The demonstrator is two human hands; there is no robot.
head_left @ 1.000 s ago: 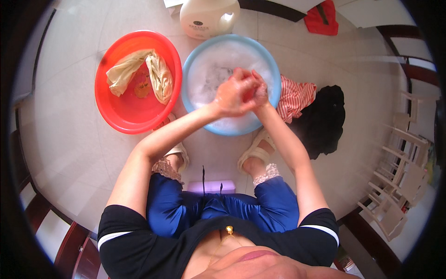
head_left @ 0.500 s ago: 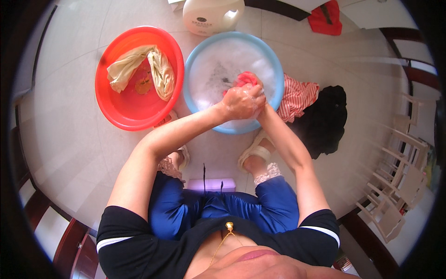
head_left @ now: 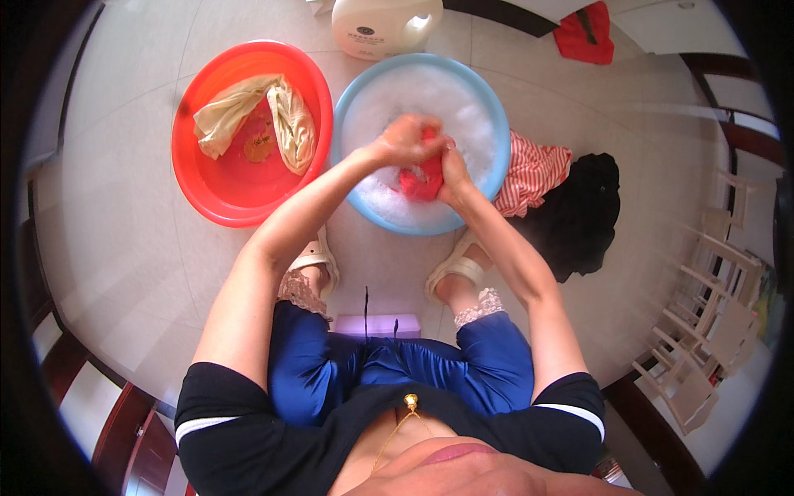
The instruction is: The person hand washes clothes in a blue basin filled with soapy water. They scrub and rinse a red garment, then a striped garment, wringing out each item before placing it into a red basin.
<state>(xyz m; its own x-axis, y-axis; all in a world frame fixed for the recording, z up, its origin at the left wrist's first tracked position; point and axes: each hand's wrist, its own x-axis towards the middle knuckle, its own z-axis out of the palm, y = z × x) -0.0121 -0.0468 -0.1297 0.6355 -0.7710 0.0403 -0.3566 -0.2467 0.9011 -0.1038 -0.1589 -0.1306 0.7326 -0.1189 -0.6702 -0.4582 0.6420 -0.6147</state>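
Note:
A light blue basin (head_left: pixel 501 124) full of white suds (head_left: pixel 463 91) stands in front of me. Over the foam, both of my hands are closed on a wet red cloth (head_left: pixel 422 185). My left hand (head_left: pixel 408 140) grips its upper part, slightly smeared by motion. Close against it, my right hand (head_left: pixel 454 172) holds the cloth's right side. The lower bunch of the cloth hangs between my wrists and touches the foam. What kind of garment it is cannot be made out.
A red basin (head_left: pixel 192 174) on the left holds a beige cloth (head_left: pixel 294 132). Behind the blue basin is a cream jug (head_left: pixel 385 33). Right of it lie a red-and-white striped cloth (head_left: pixel 533 169) and a black garment (head_left: pixel 583 215). A red bag-like item (head_left: pixel 583 37) lies farther back.
My hands have gone from being clasped together to slightly apart, the left one shifting up and left. More of the red cloth now shows, hanging below them toward me.

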